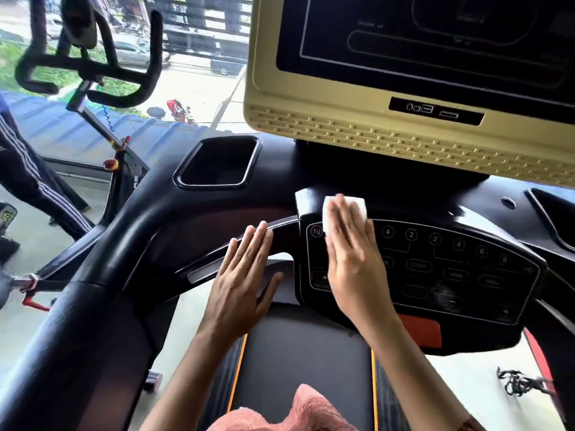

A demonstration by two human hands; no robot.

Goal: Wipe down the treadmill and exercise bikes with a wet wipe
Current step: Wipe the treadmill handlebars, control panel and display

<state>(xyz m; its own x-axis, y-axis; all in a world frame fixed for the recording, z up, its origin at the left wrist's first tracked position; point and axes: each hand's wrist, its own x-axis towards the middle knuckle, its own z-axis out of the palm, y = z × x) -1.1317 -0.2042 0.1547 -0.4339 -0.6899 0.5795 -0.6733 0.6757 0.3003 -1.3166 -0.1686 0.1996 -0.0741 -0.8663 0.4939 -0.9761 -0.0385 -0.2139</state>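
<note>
We see the treadmill's glossy black keypad (451, 269), with oval buttons marked 10, 4, 2, START and HOME, under a beige slotted monitor housing (311, 126). Our right hand (351, 259), fingers straight and together, presses the white folded wet wipe (357, 205) onto the keypad's upper-left corner. Our left hand (242, 275) lies flat on the curved handlebar (202, 265).

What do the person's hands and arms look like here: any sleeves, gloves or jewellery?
Both the left hand and right hand are bare: no gloves, rings, watch or bracelet shows. The forearms are uncovered as far as the frame shows. A salmon-pink textured garment lies at the bottom edge.
</note>
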